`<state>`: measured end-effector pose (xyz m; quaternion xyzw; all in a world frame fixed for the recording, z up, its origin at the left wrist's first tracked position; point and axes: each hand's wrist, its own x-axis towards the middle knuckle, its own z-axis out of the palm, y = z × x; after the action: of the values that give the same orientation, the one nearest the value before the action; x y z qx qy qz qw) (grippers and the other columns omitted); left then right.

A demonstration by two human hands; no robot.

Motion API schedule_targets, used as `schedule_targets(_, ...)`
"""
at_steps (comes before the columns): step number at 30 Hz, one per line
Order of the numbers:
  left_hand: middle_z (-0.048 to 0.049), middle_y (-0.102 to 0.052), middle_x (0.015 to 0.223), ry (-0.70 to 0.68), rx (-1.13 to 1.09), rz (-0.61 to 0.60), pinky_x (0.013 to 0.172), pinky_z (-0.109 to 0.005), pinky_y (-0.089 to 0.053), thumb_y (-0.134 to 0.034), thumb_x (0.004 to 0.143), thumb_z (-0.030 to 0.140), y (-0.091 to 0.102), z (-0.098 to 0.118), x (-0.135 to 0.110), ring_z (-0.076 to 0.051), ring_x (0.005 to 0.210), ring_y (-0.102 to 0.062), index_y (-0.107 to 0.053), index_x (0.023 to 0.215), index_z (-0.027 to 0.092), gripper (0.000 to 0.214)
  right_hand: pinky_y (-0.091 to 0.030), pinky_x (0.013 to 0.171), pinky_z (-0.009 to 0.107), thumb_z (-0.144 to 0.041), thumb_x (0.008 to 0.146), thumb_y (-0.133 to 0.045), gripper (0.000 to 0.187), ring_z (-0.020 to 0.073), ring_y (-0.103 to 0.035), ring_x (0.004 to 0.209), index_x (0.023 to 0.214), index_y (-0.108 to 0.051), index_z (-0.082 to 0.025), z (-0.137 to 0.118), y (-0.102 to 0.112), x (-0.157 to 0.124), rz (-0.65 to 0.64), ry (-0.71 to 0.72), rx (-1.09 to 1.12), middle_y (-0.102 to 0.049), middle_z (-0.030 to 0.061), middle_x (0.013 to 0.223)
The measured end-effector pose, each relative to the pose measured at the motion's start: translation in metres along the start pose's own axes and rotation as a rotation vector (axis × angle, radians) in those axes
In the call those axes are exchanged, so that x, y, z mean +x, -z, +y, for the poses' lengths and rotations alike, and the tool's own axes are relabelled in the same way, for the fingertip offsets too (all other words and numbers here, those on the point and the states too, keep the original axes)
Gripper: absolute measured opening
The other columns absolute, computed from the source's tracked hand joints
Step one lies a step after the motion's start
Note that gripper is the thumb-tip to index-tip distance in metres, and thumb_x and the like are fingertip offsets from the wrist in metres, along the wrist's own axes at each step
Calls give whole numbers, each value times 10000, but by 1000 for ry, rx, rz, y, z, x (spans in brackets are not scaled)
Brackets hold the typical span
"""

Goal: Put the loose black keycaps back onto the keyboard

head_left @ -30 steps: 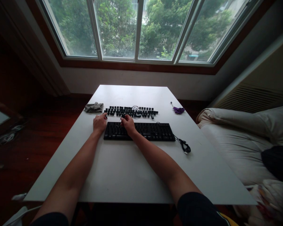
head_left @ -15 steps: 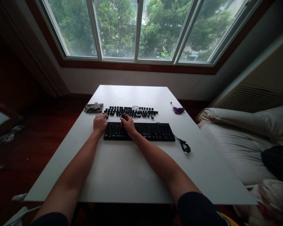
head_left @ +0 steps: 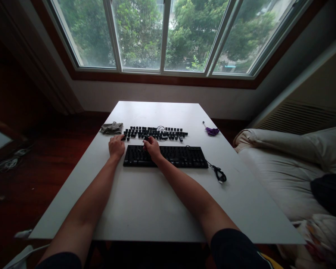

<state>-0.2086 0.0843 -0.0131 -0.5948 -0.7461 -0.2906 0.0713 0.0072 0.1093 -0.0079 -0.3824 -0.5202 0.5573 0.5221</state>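
A black keyboard (head_left: 173, 157) lies across the middle of the white table (head_left: 145, 209). Behind it, rows of loose black keycaps (head_left: 156, 133) are laid out. My left hand (head_left: 116, 146) rests curled at the keyboard's far left corner, its fingertips touching the leftmost loose keycaps. My right hand (head_left: 152, 148) sits over the keyboard's left part, fingers pinched on a small dark thing with a thin wire, too small to name.
A grey cloth (head_left: 111, 128) lies left of the keycaps. A small purple item (head_left: 212, 130) sits at the table's right. The keyboard's coiled cable (head_left: 218, 174) trails off its right end. A bed with white bedding (head_left: 291, 164) stands at the right, windows ahead.
My left hand has shifted slightly to the left and farther away, toward the left end of the keycap rows. My right hand has stayed in place.
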Motion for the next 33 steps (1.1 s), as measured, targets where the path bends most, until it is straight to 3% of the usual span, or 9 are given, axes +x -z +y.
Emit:
schedule_targets(3, -141, -664, 1201, 91, 23, 55, 974, -462, -446, -481, 885, 165, 0, -6, 0, -329, 1129, -557, -653, 1274, 207, 427, -446, 478, 234, -410, 787, -687, 262, 129, -568, 509, 830, -494, -238, -1, 0, 0, 4, 1, -1, -517, -68, 613)
schedule_targets(8, -164, -643, 1234, 153, 56, 16, 930, -481, -461, -511, 878, 198, -4, -11, 0, -348, 1133, -554, -651, 1279, 213, 425, -447, 481, 231, -408, 785, -681, 266, 121, -556, 505, 808, -479, -237, -3, 0, -1, -3, -2, 1, -518, -68, 614)
schedule_targets(26, -154, -639, 1286, 94, 11, -52, 1005, -491, -446, -529, 880, 229, -9, -12, 2, -353, 1190, -549, -653, 1291, 211, 430, -443, 488, 229, -419, 784, -684, 271, 125, -557, 505, 826, -485, -240, -1, 0, 0, -8, -5, 6, -515, -76, 604)
schedule_targets(33, -126, -675, 1247, 31, -97, -11, 1076, -448, -432, -540, 882, 237, -6, -16, 6, -305, 1181, -580, -697, 1206, 188, 363, -439, 561, 238, -473, 900, -545, 258, 134, -572, 559, 804, -519, -234, -5, -1, -7, -42, 94, -166, -556, -51, 619)
